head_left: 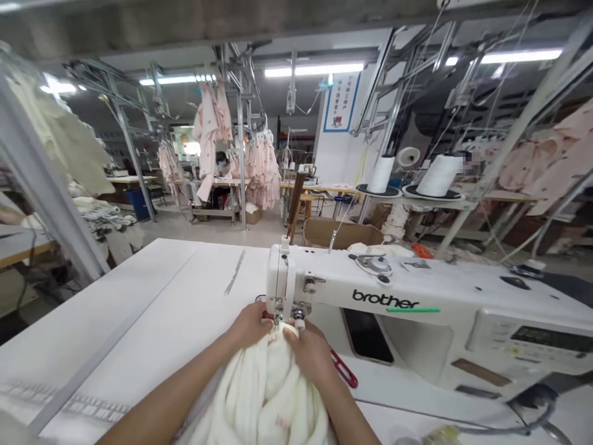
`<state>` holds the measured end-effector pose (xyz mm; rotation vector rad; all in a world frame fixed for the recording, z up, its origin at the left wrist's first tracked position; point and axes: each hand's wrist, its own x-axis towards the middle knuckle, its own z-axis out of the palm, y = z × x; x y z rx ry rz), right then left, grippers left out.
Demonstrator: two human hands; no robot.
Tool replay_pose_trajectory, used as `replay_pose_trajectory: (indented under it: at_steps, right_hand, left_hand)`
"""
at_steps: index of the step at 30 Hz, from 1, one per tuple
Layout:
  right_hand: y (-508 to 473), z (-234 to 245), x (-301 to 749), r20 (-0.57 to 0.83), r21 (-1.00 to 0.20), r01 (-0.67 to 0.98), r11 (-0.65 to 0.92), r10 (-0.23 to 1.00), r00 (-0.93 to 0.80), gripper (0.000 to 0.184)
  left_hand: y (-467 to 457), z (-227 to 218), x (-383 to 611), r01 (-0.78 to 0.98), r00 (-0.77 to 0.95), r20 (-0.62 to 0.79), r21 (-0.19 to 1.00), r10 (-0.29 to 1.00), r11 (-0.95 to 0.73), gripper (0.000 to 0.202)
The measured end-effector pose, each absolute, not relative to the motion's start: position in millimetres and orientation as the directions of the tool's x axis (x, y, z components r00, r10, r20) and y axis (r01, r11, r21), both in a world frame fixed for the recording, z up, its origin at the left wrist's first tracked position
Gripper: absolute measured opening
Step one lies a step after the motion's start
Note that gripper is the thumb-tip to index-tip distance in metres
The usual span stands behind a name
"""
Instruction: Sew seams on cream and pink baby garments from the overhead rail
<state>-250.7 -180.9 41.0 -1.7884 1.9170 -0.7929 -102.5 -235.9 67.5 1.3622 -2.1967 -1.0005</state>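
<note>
A bundle of cream fabric (273, 383) with small faint pink prints hangs in folds toward me, its far end at the needle of a white Brother sewing machine (324, 272). My left hand (250, 324) grips the fabric's edge on the left of the needle, close to the presser foot. On the right side, my right hand (312, 352) is closed on the same fabric, thumb on top. Both hands' fingertips are partly hidden by the cloth and the machine head.
A dark phone (368, 334) lies under the machine arm, beside red-handled thread snips (343, 368). White thread cones (438, 176) stand behind the machine. A cardboard box (343, 233) sits beyond the white table (152, 309). Pink garments (262, 167) hang farther back.
</note>
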Motion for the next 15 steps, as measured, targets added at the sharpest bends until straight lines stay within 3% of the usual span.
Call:
replay_pose_trajectory:
  at_steps: [3, 6, 10, 13, 15]
  right_hand:
    - [-166, 49, -249, 0.070, -0.667, -0.745, -0.023, -0.997, -0.032, 0.018]
    - [-139, 60, -244, 0.080, -0.761, -0.639, -0.110, -0.994, 0.077, 0.014]
    - [-110, 84, -220, 0.162, -0.899, -0.388, -0.203, -0.977, 0.137, 0.022]
    - [-101, 100, -187, 0.285, -0.911, -0.245, -0.331, -0.936, 0.208, 0.027]
    - [-96, 103, -166, 0.397, -0.869, -0.208, -0.449, -0.884, 0.246, 0.028]
  left_hand:
    - [-224, 81, -87, -0.601, -0.510, -0.121, 0.758, -0.852, 0.252, 0.006]
    - [-199, 101, -61, -0.527, -0.603, -0.207, 0.828, -0.770, 0.190, 0.019]
    - [-148, 125, -27, -0.383, -0.647, -0.228, 0.922, -0.728, 0.052, 0.038]
    - [-105, 136, -3, -0.144, -0.544, -0.215, 0.976, -0.811, -0.162, 0.044]
    - [-78, 145, 21, 0.095, -0.336, -0.175, 0.971, -0.925, -0.219, 0.051]
